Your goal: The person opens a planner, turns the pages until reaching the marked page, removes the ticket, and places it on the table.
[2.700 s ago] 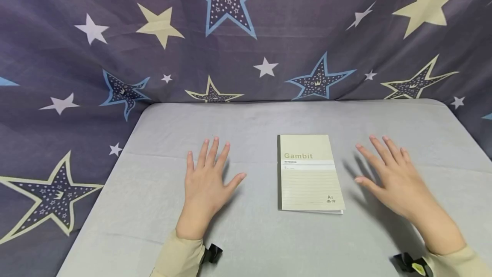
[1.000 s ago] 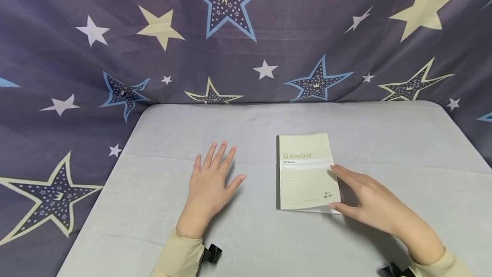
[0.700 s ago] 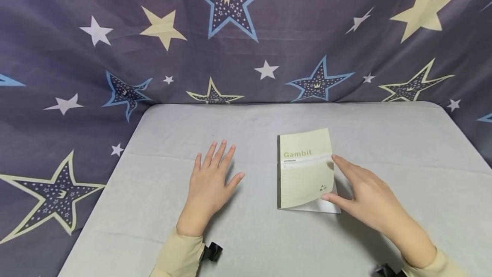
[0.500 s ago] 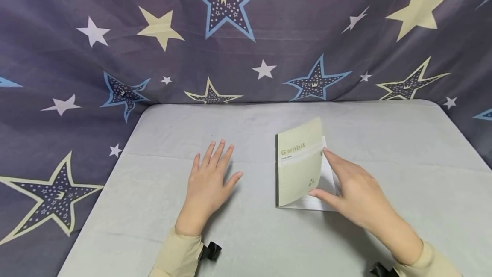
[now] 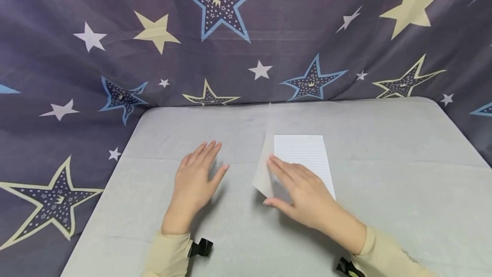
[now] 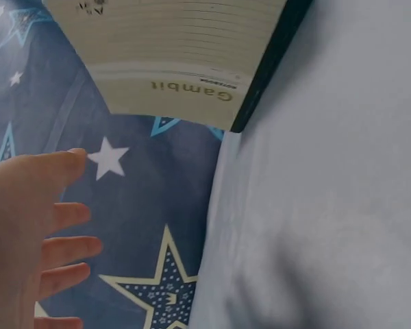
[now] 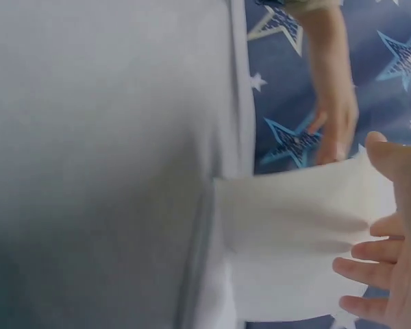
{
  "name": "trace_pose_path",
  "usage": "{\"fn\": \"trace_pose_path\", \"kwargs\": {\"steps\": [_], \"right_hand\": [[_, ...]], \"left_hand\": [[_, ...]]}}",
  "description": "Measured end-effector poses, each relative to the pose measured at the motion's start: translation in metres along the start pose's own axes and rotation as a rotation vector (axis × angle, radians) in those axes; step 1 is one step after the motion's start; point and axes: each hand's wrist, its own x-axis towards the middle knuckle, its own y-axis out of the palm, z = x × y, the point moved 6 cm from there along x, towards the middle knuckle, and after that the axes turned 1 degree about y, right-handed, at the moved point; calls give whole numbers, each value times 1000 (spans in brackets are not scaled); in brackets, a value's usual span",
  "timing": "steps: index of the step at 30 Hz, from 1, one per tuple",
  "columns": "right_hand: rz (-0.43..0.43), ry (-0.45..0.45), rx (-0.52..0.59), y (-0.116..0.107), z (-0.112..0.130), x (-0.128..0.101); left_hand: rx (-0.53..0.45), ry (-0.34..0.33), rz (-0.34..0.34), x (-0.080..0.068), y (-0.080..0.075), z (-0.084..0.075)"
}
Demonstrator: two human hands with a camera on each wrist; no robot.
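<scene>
A Gambit notebook (image 5: pixel 301 148) lies on the table right of centre, with its lined first page showing. Its cover (image 5: pixel 263 176) stands raised, tilted leftward past the spine. The straight fingers of my right hand (image 5: pixel 307 193) touch the inner side of the cover, while the thumb reaches by its lower corner. From the right wrist view, the plain inner cover (image 7: pixel 288 247) has several fingertips against it. My left hand (image 5: pixel 192 187) hovers left of the notebook, fingers extended and holding nothing. The left wrist view shows the printed outer cover (image 6: pixel 171 68) facing that hand.
A pale grey cloth covers the table (image 5: pixel 403 161). Behind and along the sides hangs a dark curtain (image 5: pixel 292 25) printed with stars. A black strap mount (image 5: pixel 201 248) sits at the left wrist, and another (image 5: pixel 347 267) at the right.
My right hand has moved left from beside the notebook to its spine, swinging the cover up and leftward and uncovering the lined page. The left hand has shifted slightly left.
</scene>
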Motion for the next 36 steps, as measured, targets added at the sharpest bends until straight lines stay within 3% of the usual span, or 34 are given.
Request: {"fn": "trace_pose_path", "kwargs": {"steps": [6,9,12,15,20,28,36], "right_hand": [[187,-22,-23,25,9,-5],[292,-20,-29,36,9,-10],[370,-22,-27,43,8,-15],[419,-16,-17,46,7,-19],[437,-21,52,43,1,-21],[323,-34,202,19,-29,-27],[316,139,289,-2,-87,-53]], "left_hand": [[-100,-26,-154,-3,-18,7],[-172,-12,-173,-3,-21,8],[-224,44,-87,-2,-14,6],[-242,86,58,0,1,3],[-231,78,220,-3,28,7],[-235,65,322,-7,50,17],[-259,13,383,-11,60,23]]}}
